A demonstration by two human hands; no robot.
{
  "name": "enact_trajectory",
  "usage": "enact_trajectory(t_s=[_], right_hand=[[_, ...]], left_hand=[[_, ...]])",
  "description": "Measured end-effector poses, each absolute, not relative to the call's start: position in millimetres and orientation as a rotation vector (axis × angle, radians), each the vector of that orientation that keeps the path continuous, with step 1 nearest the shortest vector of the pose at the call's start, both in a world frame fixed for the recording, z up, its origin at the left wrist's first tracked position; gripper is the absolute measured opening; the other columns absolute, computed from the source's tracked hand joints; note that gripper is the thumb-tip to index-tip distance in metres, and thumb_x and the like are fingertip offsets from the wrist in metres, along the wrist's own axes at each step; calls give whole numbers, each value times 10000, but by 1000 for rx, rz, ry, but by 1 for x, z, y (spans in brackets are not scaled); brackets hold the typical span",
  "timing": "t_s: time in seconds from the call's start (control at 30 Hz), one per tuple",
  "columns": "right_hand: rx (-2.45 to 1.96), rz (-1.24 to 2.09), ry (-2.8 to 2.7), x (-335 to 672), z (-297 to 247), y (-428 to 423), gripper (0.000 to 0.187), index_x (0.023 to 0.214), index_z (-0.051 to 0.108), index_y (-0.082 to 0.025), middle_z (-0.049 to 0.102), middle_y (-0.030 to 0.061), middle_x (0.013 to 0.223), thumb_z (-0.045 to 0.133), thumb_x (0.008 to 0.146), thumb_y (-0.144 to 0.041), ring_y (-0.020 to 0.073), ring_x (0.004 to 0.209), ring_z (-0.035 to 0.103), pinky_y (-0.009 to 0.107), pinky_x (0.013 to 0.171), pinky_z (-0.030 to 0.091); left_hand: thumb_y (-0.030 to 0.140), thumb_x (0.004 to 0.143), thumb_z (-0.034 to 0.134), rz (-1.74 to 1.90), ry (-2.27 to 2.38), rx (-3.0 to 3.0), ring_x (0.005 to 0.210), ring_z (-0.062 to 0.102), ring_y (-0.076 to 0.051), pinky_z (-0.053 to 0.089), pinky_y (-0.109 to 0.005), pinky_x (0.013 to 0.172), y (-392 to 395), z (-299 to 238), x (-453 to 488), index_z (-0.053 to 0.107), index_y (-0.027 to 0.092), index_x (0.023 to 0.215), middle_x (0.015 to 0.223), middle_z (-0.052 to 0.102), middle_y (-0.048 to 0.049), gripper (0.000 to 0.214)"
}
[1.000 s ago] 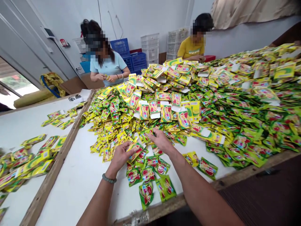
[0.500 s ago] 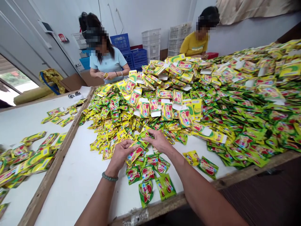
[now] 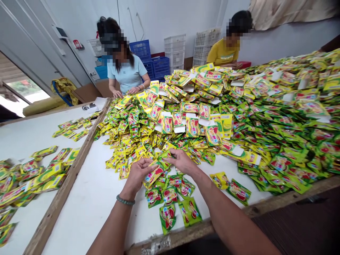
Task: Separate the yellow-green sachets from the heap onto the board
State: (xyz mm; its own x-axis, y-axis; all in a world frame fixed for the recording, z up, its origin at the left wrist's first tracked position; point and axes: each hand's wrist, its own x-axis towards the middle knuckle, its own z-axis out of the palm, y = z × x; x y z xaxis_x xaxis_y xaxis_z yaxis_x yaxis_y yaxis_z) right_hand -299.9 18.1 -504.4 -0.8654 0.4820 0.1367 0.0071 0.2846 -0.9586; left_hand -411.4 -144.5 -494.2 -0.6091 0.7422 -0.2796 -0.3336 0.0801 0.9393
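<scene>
Near: loose packets on white table. Farther, clasping small box in left hand — probably light, thin card, easily dented; best held by sides. Pinching green packet at box's far end with right hand — likely soft, slippery; best taken by edge. Beyond: heaped boxes.

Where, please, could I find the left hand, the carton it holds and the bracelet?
Left hand [image 3: 136, 175]: head view, back of hand.
Carton [image 3: 155, 173]: head view, printed face.
Bracelet [image 3: 125, 201]: head view, middle of band.
</scene>
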Motion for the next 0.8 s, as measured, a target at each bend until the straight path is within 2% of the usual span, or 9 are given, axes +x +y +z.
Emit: enact_trajectory(t_s=[0.1,0.27,0.4,0.53,0.6,0.73,0.8], right_hand=[[-360,1606,-2207,-299,-505,20,217,723,638,-165,569,-13,671,644,719,-382,142,685,510,247,635,394],[-293,1532,-2214,-301,-502,18,192,753,636,-168,589,0,754,616,756,-358,146,748,520,252,690,399],[-356,1368,-2255,-302,-500,16,126,849,633,-188,607,9,820,596,781,-288,157,793,526,271,734,396],[-330,1165,-2429,-302,-500,14,21,735,630,-177,592,27,797,645,722,-186,166,802,519,278,732,388],[-382,1196,-2417,-303,-502,13,33,740,629,-176,592,19,781,647,713,-186,151,750,529,264,691,395],[-548,1413,-2137,-306,-505,11,216,877,625,-186,619,-9,745,673,701,-302,137,682,558,248,637,423],[-552,1418,-2113,-306,-502,8,176,820,640,-187,633,-4,726,674,702,-312,143,681,572,255,643,429]], left_hand=[[233,550,811,1591,1533,446,600,646,-152,508,-250,591,-145,-490,-409,619,138,819,704,701,-36,343],[303,642,751,1356,1355,510,651,640,-167,503,-271,617,-143,-485,-398,651,127,871,814,700,-76,305],[322,650,740,1389,1381,519,643,631,-170,501,-295,637,-144,-486,-397,638,150,902,804,694,-59,322],[312,642,742,1359,1530,667,697,629,-177,488,-274,653,-144,-488,-398,645,157,904,821,691,-38,319],[318,639,742,1344,1587,735,705,624,-175,482,-263,652,-143,-488,-398,647,156,903,818,688,-32,325],[341,639,740,1368,1611,701,706,632,-182,491,-281,668,-140,-489,-398,632,151,917,846,688,-41,353],[341,641,739,1381,1567,649,661,632,-175,497,-289,646,-139,-489,-397,622,152,923,823,684,-40,360]])
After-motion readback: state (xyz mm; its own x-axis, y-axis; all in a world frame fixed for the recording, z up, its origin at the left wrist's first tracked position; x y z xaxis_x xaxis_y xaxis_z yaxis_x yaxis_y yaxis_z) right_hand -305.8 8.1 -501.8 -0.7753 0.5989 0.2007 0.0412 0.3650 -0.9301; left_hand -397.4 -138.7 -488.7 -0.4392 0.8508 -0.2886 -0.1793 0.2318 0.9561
